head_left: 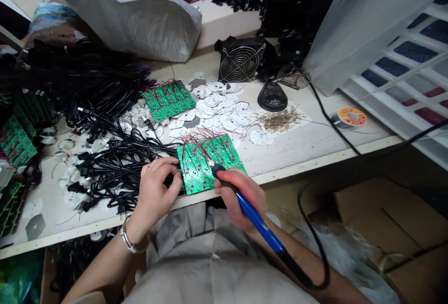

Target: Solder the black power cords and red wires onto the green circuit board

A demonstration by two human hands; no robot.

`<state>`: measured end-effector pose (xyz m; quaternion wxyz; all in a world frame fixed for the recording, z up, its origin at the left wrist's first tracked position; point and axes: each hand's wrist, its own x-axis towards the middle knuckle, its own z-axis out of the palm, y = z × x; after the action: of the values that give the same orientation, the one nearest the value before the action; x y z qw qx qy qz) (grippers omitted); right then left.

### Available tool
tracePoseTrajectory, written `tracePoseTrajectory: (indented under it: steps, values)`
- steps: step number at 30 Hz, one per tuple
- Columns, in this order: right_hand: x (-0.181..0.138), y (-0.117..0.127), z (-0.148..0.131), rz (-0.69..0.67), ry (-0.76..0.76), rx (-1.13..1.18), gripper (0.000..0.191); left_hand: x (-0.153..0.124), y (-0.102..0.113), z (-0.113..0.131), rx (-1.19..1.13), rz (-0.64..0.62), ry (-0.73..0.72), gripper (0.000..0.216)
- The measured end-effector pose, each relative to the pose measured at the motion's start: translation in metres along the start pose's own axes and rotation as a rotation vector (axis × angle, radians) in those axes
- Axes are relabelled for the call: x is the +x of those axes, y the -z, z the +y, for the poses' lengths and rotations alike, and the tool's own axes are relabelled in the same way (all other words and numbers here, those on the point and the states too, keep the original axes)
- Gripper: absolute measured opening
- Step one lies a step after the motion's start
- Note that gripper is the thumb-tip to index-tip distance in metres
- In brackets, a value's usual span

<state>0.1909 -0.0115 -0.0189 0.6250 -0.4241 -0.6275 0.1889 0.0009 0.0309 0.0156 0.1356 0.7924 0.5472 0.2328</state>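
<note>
A green circuit board with red wires lies at the near edge of the workbench. My right hand is closed round a blue-handled soldering iron, whose tip rests on the board. My left hand sits at the board's left edge, fingers curled on a black cable. A second green board lies farther back.
A heap of black power cables covers the left side. White round discs are scattered mid-bench. A small fan, an iron stand, a solder spool and a pile of wire clippings lie to the right. Stacked green boards sit far left.
</note>
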Motion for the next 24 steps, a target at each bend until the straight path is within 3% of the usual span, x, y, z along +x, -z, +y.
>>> tracePoseTrajectory:
  steps: [5,24]
  values:
    - [-0.009,0.01,-0.012,0.02,-0.016,-0.1,0.02,0.002,-0.003,-0.003,-0.014,-0.033,0.024,0.013]
    - [-0.019,-0.011,-0.013,0.019,-0.136,-0.053,0.02,-0.001,-0.007,-0.003,-0.022,0.021,0.023,0.014]
